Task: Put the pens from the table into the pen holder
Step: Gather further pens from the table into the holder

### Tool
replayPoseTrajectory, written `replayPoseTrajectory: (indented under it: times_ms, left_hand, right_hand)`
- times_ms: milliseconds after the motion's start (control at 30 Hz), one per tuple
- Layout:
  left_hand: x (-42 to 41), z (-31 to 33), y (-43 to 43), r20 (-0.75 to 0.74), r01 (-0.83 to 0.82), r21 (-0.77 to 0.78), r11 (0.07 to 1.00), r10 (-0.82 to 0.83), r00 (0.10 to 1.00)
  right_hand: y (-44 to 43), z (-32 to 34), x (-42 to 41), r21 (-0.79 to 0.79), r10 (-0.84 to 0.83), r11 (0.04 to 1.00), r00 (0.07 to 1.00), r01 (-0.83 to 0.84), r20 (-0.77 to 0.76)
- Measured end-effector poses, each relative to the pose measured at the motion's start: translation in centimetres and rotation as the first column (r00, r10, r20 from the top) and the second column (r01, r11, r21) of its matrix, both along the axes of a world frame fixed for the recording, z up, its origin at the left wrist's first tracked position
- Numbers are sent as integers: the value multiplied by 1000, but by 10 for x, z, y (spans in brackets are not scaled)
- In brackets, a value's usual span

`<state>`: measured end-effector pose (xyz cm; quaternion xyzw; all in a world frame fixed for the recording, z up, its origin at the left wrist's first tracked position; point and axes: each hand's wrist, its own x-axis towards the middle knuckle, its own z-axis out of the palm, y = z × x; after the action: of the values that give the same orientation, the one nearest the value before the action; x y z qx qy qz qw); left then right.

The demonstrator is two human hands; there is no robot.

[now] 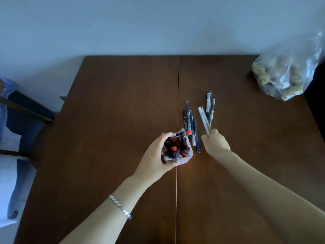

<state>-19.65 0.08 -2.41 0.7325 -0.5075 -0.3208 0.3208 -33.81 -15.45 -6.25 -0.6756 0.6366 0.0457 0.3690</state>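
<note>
While the left hand point(154, 155) wraps around the white pen holder point(184, 158), already crammed with red and black pens, the right hand point(215, 144) is clamped on a pale pen point(204, 118) just beside it. More loose pens point(192, 125) lie on the brown tabletop point(114, 111); a plastic bag point(288, 67) sits at its far right corner.

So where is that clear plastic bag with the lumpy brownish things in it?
The clear plastic bag sits at the far right corner of the brown wooden table, well beyond the loose pens and the right hand.
</note>
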Motion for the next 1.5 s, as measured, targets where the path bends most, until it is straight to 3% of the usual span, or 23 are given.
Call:
replayPoseTrajectory:
  times_ms: [133,333,500,600,700,733,800,867,1000,1100,1133,1267,1367,1500]
  left_hand:
    - [0,1,-1,16,-9,3,1000,9,1000]
    - [-2,2,0,-6,-28,-17,999,28,1000]
    - [-2,-2,1,-13,-29,-30,999,28,1000]
    - [-1,-5,1,-33,-37,-29,999,36,999]
    - [1,-8,1,-54,-57,-37,998,55,997]
    - [2,-8,2,-62,-64,-34,997,62,996]
    - [2,-11,3,-62,-72,-28,997,70,996]
    - [1,-14,3,-59,-68,-28,997,66,996]
    - [-2,-14,0,-118,-60,-22,998,57,991]
    - [3,-19,0,-148,-57,8,998,58,987]
    - [5,-21,0,-146,-31,26,999,35,989]
    - [9,-19,0,-141,-26,62,998,35,989]
    - [5,-15,-3,-170,-7,62,998,18,985]
    - [-9,-12,-7,-235,130,136,982,-96,967]
  right_hand:
    - [11,55,-44,19,177,982,961,-185,211]
    - [25,139,-66,95,559,818,823,-567,103]
    - [35,133,-19,155,620,773,784,-615,16]
    - [35,110,18,36,558,829,823,-558,-104]
    - [44,94,34,-217,416,880,906,-423,-77]
    - [49,89,33,-360,360,867,932,-345,-28]
    - [62,81,30,-644,350,740,929,-195,121]
    - [68,71,33,-739,433,659,874,-139,222]
    - [74,52,50,-502,462,808,860,-308,217]
    - [70,51,55,-370,522,817,841,-443,146]
    - [67,53,50,-317,544,821,818,-474,186]
    - [56,47,7,-177,415,907,734,-383,537]
    - [46,34,-22,30,320,911,750,-411,578]
    - [44,19,-45,-10,329,921,765,-389,554]
